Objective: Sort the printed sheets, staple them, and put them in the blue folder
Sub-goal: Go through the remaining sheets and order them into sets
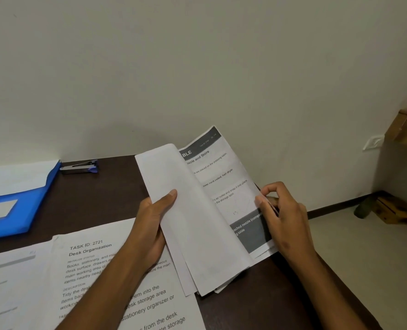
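Left hand (pixel 153 225) gripped sheaf of printed sheets (pixel 197 210) above desk's (pixel 107 194) right edge; right hand (pixel 281 217) pinched page edges. Blue folder (pixel 19 206), stapler (pixel 79 166) near far left corner.

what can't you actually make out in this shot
Head view only:
- Held sheets: the front sheet, folded back by the left hand, hides the left half of the printed page's text; the right hand covers its right edge.
- Task 2721 sheet: the left forearm crosses its lines.
- Blue folder: cut off by the left edge.
- Stapler: too small to tell if loaded.
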Tool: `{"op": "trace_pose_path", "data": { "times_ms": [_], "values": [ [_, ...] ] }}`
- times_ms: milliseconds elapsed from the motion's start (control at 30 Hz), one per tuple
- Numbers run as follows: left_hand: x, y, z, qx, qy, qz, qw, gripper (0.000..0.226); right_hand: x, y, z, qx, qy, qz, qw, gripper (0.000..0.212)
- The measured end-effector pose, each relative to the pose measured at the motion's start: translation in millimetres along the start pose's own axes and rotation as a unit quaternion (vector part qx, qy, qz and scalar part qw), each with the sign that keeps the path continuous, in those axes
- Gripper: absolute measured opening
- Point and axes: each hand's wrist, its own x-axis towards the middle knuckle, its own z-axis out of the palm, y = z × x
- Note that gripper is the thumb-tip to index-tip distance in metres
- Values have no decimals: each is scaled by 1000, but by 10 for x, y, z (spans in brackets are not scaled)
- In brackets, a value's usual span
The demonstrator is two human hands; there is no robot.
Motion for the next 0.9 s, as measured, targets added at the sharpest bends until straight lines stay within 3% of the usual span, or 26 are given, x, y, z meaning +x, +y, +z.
{"op": "trace_pose_path", "data": {
  "times_ms": [233, 367, 567, 733, 800, 900],
  "values": [
    [-45, 15, 52, 22, 1, 11, 1000, 28, -47, -420, -95, -99, 94, -109, 985, 32],
    [-42, 14, 67, 23, 3, 14, 1000, 28, -362, -942, -25, -170, 104, -216, 956, 17],
    [-85, 12, 101, -27, 33, 5, 999, 36, -804, -1214, 539, -243, -10, -216, 946, 52],
    [-150, 94, 129, -123, 1, 2, 992, 54, -910, -1239, 737, -293, -79, -188, 934, 60],
    [-174, 102, 138, -128, -9, -5, 992, 46, -905, -1244, 729, -270, -78, -198, 939, 55],
    [-154, 77, 117, -96, -1, -13, 995, 24, -855, -1263, 581, -163, -52, -216, 961, 26]
  ]
}}
